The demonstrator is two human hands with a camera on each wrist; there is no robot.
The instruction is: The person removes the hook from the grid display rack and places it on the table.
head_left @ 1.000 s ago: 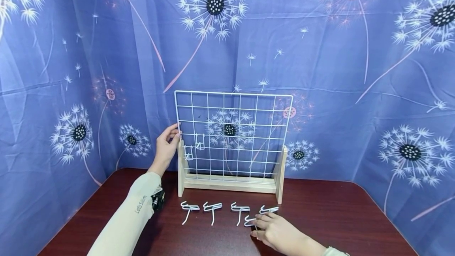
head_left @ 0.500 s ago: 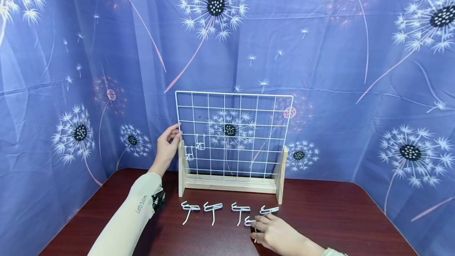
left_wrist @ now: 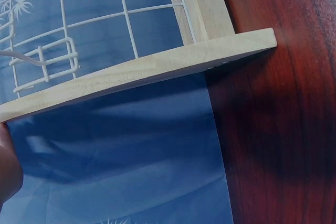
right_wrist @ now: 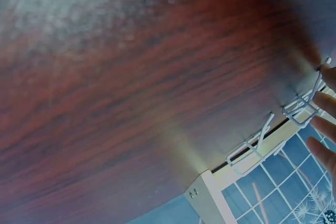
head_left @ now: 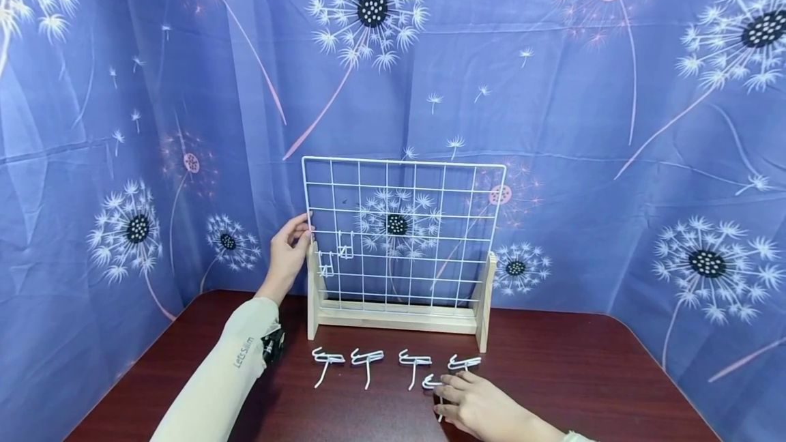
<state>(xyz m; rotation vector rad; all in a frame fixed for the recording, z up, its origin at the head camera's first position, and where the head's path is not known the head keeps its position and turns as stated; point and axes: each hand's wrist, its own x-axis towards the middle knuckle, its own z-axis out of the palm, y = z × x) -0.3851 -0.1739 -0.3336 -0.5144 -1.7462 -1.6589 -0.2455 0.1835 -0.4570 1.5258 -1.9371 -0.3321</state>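
Table (head_left: pixel 571 360): glossy, dark red-brown with streaked grain, spreading to both sides of the grid and in front of it, back corners rounded; it takes a pale glare and the stand's shadow.
Curtain (head_left: pixel 552 94): blue cloth with white and pink dandelions, creased, behind the grid and on both sides of it.
Wire grid (head_left: pixel 412 236): white, upright, in a pale wooden stand (head_left: pixel 396 319) on the table.
Hung hooks (head_left: pixel 346 252): two white wire ones, on the grid's lower left part.
Row of hooks (head_left: pixel 415 361): four, white, lying on the table in front of the grid.
Front hook (head_left: pixel 431 382): lying farther from the grid than the row, near its right end.
Left hand (head_left: pixel 288 251): thumb and fingers pinching the grid's left edge.
Right hand (head_left: pixel 475 404): in front of the grid's right end, bent fingers pinching the front hook's peg.
Sleeve (head_left: pixel 215 377): cream, lettered, left of the grid.
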